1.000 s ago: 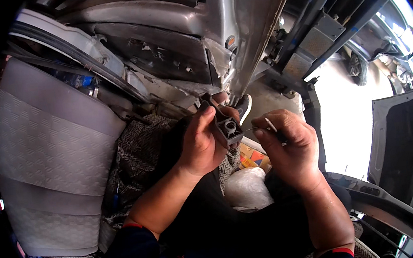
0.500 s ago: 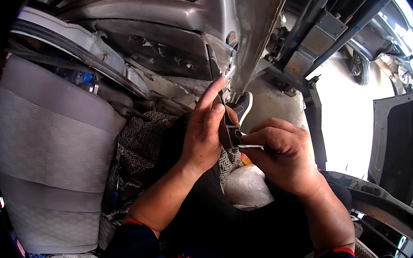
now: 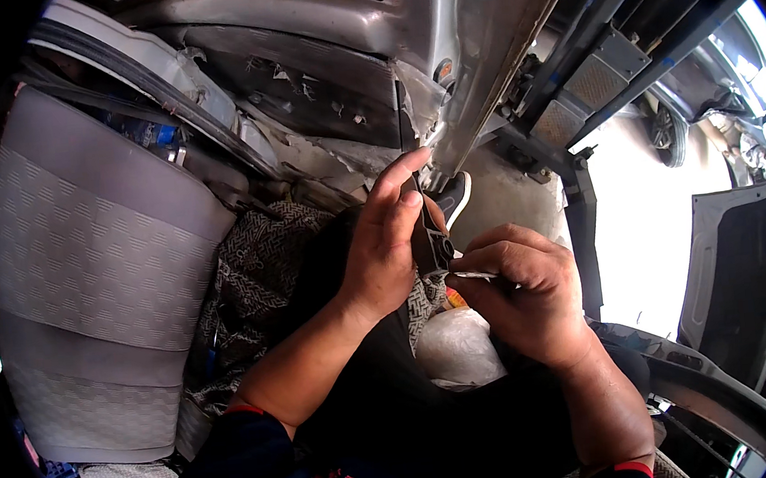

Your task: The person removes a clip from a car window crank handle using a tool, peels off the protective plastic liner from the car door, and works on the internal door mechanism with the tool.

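My left hand (image 3: 385, 257) grips a dark grey molded plastic part (image 3: 433, 239) upright, index finger stretched along it and thumb against its side. A socket shows at the part's lower end. My right hand (image 3: 524, 290) pinches a slim, pale, blade-like tool (image 3: 470, 275), its fingertips at that lower end. A white plastic bag (image 3: 454, 342) lies below my hands, with a bit of orange-yellow cardboard (image 3: 456, 297) behind it.
A grey fabric seat (image 3: 94, 273) fills the left, beside patterned cloth (image 3: 257, 305). A stripped door (image 3: 315, 81) and metal pillar are ahead, with a shoe (image 3: 458, 198) beneath. Right are a steel frame (image 3: 597, 79), a wheel (image 3: 665, 132) and a loose dark panel (image 3: 733, 281).
Since a second ago the part has turned, its socket now facing right. My left index finger has risen along it, and my right hand has moved down and left, bringing the tool against it.
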Motion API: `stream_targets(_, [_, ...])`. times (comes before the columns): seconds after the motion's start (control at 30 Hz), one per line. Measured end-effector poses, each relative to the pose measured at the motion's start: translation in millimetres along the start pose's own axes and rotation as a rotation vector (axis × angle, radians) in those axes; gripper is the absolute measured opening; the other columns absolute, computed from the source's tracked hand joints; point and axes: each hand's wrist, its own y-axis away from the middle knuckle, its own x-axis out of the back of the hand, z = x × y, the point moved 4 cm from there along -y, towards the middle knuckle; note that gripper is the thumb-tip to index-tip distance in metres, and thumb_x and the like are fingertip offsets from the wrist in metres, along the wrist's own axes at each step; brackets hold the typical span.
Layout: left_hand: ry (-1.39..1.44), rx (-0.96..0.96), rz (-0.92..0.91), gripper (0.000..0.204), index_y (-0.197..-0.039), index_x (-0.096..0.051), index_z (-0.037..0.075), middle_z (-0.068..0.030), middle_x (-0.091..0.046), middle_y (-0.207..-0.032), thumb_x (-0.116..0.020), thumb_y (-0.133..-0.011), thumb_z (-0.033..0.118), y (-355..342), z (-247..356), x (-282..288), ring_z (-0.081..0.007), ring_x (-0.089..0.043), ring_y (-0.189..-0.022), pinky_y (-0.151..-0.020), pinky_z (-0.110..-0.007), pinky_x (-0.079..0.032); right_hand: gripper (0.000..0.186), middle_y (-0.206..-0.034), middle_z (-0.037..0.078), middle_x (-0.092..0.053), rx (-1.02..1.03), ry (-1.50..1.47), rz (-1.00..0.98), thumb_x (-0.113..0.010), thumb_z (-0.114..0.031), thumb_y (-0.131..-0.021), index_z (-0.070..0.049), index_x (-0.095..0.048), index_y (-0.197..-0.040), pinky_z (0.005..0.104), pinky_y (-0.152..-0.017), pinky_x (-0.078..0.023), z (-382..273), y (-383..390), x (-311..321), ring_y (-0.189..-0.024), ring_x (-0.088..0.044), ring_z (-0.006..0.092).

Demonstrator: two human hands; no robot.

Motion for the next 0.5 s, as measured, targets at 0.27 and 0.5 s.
stream_targets(0.27, [0.062, -0.062, -0.049, 0.048, -0.152, -0.041, 0.007, -0.0023, -0.063, -0.085, -0.043, -0.110, 0.030, 2, -1, -2, -0.0053, -0.053, -0.075, -0.071, -0.021, -0.042, 0.017, -0.088, 0.009, -0.071, -0.055, -0.059, -0.002, -0.084, 0.002, -0.077, -0.003, -0.074, -0.090, 0.0317, -0.066, -0.055, 3, 1, -4, -0.077, -0.070, 0.0209])
stream_targets(0.5, [0.138, -0.057, -0.081, 0.047, -0.150, -0.041, 0.006, -0.0028, -0.061, -0.084, -0.042, -0.110, 0.030, 3, -3, -3, -0.0060, -0.052, -0.075, -0.071, -0.022, -0.042, 0.018, -0.084, 0.005, -0.070, -0.116, -0.152, -0.019, -0.086, 0.000, -0.077, -0.004, -0.070, -0.084, 0.0293, -0.067, -0.052, 9, 2, -6, -0.077, -0.066, 0.0161])
